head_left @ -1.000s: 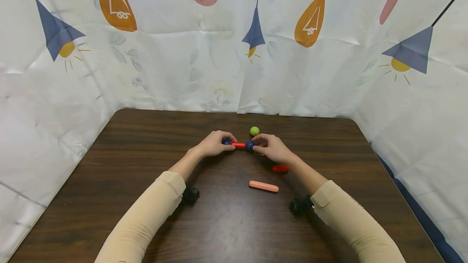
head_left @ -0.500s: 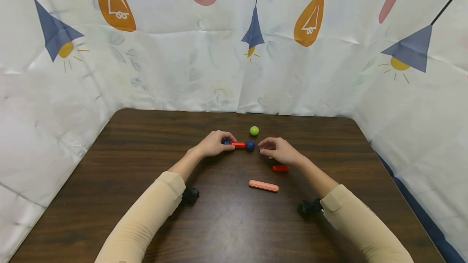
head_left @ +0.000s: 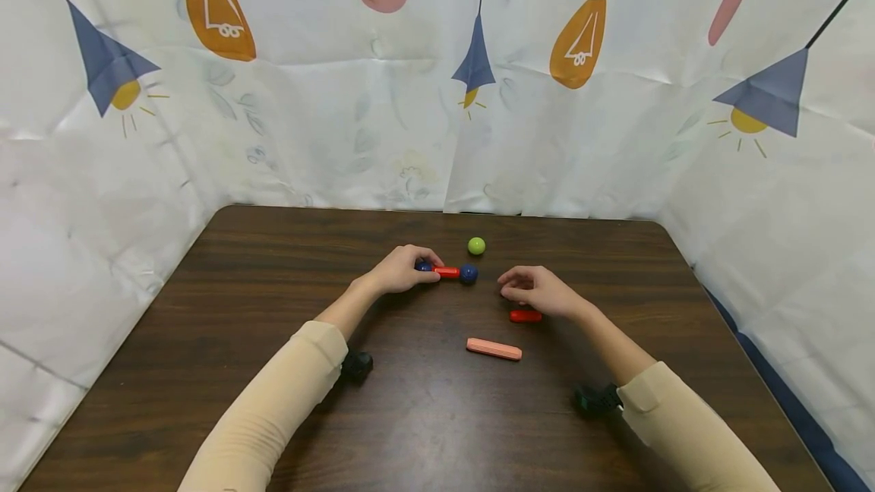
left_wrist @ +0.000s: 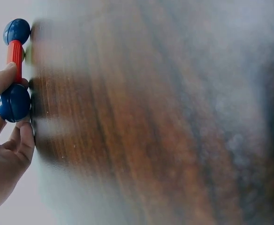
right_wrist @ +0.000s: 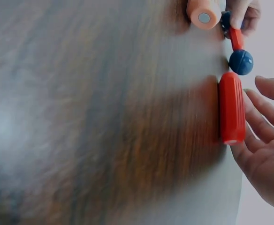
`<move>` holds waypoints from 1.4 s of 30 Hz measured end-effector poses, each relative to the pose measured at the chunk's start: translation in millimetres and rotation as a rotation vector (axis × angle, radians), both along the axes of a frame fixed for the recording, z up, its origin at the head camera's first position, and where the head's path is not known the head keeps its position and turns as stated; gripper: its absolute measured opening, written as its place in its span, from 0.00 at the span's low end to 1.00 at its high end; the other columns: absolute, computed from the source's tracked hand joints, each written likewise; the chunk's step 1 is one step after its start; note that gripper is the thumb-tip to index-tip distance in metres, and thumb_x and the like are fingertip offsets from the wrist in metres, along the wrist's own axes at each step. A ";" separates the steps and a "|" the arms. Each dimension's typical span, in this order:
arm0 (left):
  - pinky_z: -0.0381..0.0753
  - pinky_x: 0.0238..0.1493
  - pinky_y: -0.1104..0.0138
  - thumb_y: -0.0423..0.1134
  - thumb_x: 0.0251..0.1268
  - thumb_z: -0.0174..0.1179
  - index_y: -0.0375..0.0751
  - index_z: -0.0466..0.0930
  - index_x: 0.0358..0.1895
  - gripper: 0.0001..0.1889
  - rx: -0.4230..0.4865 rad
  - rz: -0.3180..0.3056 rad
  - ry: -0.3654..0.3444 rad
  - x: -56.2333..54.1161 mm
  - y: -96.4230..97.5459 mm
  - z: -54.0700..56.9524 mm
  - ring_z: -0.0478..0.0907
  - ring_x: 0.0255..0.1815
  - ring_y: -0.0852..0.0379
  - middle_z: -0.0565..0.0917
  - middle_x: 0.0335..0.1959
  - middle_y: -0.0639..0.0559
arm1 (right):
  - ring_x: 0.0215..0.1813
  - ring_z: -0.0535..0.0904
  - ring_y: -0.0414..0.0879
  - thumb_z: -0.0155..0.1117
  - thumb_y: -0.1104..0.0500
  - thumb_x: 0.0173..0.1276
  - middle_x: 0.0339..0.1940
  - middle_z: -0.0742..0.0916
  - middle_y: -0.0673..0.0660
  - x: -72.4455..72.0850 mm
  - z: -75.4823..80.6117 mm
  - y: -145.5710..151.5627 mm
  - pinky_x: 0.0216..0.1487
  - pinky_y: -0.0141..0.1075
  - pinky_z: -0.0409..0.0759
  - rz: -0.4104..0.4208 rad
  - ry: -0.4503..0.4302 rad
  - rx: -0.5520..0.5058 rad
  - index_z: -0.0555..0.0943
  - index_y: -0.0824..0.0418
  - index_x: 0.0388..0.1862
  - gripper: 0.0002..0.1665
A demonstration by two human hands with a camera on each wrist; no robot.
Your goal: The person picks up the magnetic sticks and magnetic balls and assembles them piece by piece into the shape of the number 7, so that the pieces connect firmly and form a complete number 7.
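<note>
A short red ridged rod (head_left: 447, 272) joins two dark blue balls, the right-hand ball (head_left: 468, 273) standing out in plain view. My left hand (head_left: 398, 270) pinches this piece at its left end, thumb on the rod, around the other blue ball (left_wrist: 13, 103). To the right, my right hand (head_left: 544, 291) hovers with loosely bent fingers and holds nothing. Just below it on the table lies a loose red rod (head_left: 525, 316), which the right wrist view shows apart from the balls (right_wrist: 241, 62).
A green ball (head_left: 476, 246) sits behind the joined piece. Nearer on the brown wooden table (head_left: 410, 431) lies a salmon-coloured rod (head_left: 494, 349), with a silver disc at its end in the right wrist view. A printed white curtain (head_left: 342, 135) encloses the table's back and sides.
My right hand has let go of the right blue ball and moved right and nearer, to above the loose red rod. My left hand keeps its hold in the same place.
</note>
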State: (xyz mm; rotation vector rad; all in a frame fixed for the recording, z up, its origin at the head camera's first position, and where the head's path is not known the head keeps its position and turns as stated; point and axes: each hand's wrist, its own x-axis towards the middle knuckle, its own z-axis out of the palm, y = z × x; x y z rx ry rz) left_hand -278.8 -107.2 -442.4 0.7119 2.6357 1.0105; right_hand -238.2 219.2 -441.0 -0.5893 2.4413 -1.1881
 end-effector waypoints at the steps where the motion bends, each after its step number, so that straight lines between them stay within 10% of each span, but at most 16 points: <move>1: 0.72 0.48 0.60 0.43 0.70 0.69 0.46 0.88 0.51 0.11 0.000 -0.001 0.002 0.1 0.1 -0.1 0.74 0.41 0.54 0.85 0.45 0.54 | 0.49 0.83 0.49 0.64 0.55 0.78 0.48 0.86 0.54 1.3 0.3 1.6 0.50 0.44 0.80 -0.004 0.004 0.004 0.83 0.62 0.59 0.17; 42: 0.74 0.52 0.58 0.43 0.71 0.68 0.46 0.87 0.53 0.12 -0.001 -0.001 -0.007 0.8 -0.7 0.3 0.75 0.44 0.54 0.85 0.47 0.53 | 0.30 0.74 0.44 0.73 0.59 0.69 0.30 0.81 0.49 24.7 4.0 37.4 0.33 0.34 0.71 0.089 0.092 0.121 0.87 0.59 0.49 0.11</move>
